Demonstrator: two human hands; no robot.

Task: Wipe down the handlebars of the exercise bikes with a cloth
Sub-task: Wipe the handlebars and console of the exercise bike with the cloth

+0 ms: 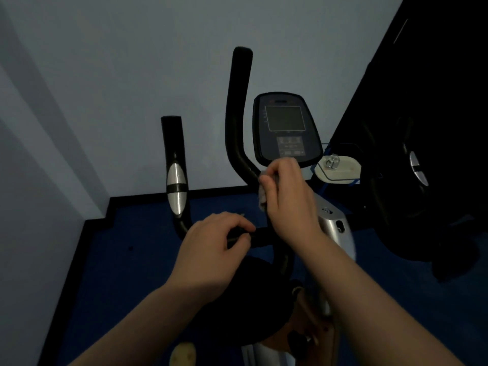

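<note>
Flanking blue floor (137, 233): pale walls (118, 62); hands (285, 196) wiping handlebar (235, 122).

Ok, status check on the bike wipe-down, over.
Right hand grips cloth on the inner handlebar, below the console. Left hand holds the crossbar. Outer grip untouched. Nothing in the way.
</note>
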